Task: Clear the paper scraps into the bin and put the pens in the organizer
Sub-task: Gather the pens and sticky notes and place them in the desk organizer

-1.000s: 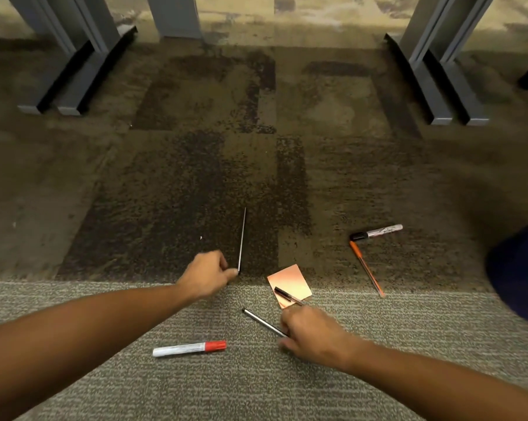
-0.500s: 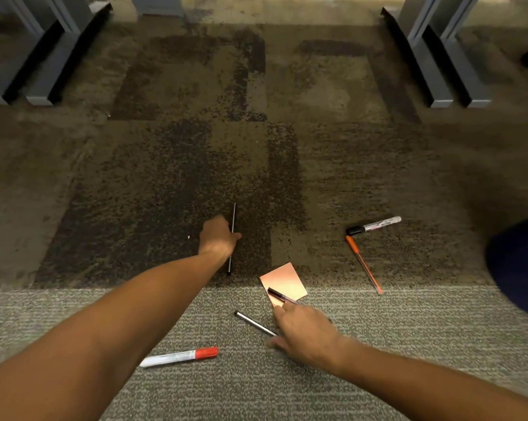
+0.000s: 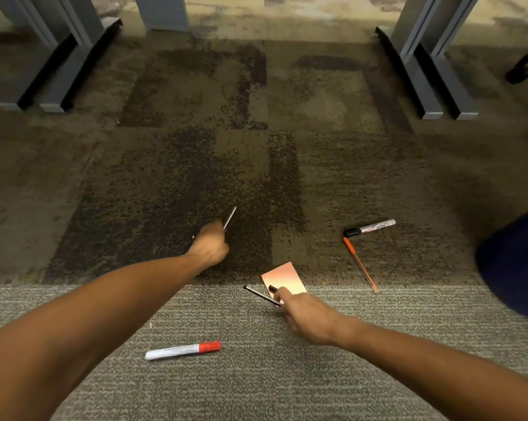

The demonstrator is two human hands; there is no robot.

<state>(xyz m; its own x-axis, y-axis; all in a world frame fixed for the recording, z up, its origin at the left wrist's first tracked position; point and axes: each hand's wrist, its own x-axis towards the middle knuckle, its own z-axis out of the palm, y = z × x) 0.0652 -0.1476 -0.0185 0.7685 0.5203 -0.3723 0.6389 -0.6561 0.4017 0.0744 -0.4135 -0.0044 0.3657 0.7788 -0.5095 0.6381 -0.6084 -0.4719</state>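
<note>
Two pens in play: left hand (image 3: 210,248) curled round thin dark pen (image 3: 230,218), tip pointing far. Right hand (image 3: 310,316) pinching short black pen (image 3: 272,288) on peach paper scrap (image 3: 284,276); slim pen (image 3: 261,295) touching fingertips, angled far-left to near-right.

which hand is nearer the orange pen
Right. The right hand is just left of the orange pen, by the sticky note; the left hand is farther left.
</note>
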